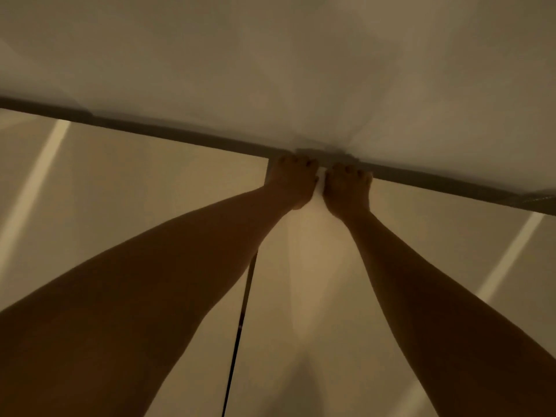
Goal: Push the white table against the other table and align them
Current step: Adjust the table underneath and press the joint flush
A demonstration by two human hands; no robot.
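Two pale white tabletops lie side by side below me, the left table (135, 182) and the right table (436, 236). A thin dark seam (240, 320) runs between them towards me. Their far edges form one dark line (180, 135) across the view. My left hand (293, 183) and my right hand (347, 189) sit close together just right of the seam, fingers curled over the right table's far edge. Both forearms stretch out over the tabletops. The picture is dim and blurred.
Beyond the far edge lies a pale, featureless surface (301, 70), floor or wall, I cannot tell which. Light streaks reflect on the left tabletop (39, 182) and the right tabletop (508, 254). A dark fitting (541, 200) shows at the far right edge.
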